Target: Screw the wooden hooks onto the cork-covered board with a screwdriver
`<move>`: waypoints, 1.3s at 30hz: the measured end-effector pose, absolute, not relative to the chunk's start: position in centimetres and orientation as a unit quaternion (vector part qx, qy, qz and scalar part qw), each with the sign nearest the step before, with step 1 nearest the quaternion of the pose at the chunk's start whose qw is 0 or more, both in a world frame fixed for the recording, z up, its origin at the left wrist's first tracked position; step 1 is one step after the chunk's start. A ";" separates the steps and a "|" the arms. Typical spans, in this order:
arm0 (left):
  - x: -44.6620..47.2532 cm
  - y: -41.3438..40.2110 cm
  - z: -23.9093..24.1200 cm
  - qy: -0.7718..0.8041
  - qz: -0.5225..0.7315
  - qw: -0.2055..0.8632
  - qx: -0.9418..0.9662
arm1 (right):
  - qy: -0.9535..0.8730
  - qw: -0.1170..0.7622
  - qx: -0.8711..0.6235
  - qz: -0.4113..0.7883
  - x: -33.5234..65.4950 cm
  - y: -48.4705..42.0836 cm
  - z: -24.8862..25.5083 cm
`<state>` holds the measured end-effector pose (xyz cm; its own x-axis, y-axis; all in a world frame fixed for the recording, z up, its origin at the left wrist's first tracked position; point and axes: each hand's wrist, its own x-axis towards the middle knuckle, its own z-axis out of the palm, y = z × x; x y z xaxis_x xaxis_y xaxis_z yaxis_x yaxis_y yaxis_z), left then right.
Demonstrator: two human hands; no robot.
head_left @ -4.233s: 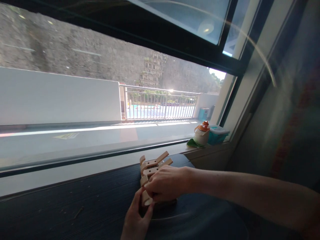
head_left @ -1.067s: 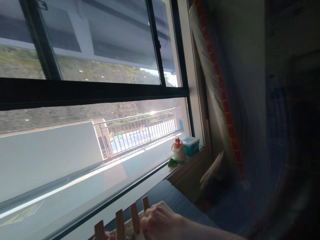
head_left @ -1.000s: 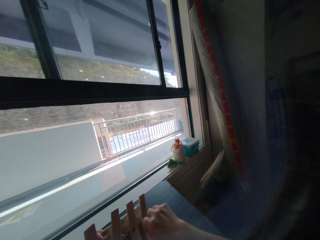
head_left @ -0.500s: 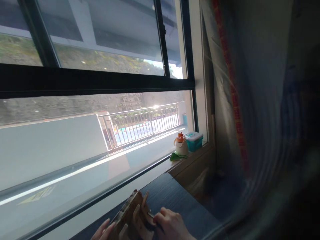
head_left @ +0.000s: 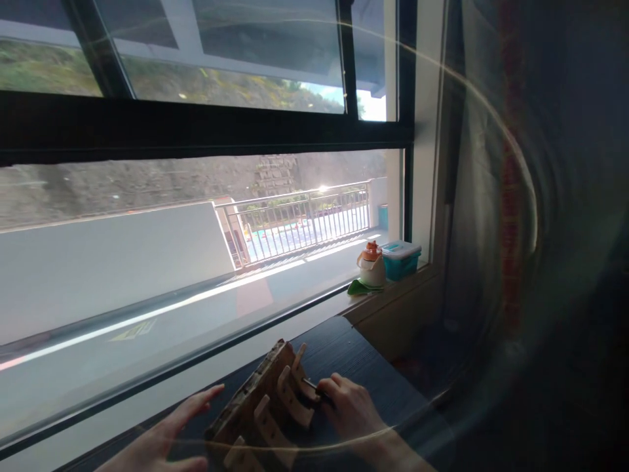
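Wooden hooks (head_left: pixel 289 398), four; board (head_left: pixel 260 385), one

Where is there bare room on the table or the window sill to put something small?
Bare: the far end of the table, beyond the board and right hand; also a narrow strip of sill along the table, left of the green item. Crowded: the sill corner, with bottle and box; and around the board, with the left hand close.

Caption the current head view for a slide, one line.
Right hand holds a slim tool against a curved wooden piece on a board; left hand open beside it.
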<state>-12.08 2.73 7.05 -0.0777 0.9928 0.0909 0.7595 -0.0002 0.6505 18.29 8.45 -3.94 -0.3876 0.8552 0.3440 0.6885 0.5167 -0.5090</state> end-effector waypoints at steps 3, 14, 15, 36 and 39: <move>-11.9 6.2 9.4 0.645 0.280 0.337 0.626 | -0.822 0.286 -0.468 0.151 18.4 8.6 -3.7; -3.4 15.6 3.9 0.596 0.222 0.440 0.634 | -0.854 0.278 -0.437 0.049 18.2 10.7 -5.1; -3.6 15.8 3.4 0.592 0.222 0.446 0.634 | -0.859 0.279 -0.429 0.029 18.2 10.9 -5.3; -3.8 15.6 2.7 0.595 0.225 0.457 0.622 | -0.891 0.262 -0.371 -0.022 18.1 12.3 -5.7; -4.1 15.7 2.3 0.591 0.215 0.472 0.618 | -0.918 0.233 -0.305 -0.104 18.3 12.9 -5.5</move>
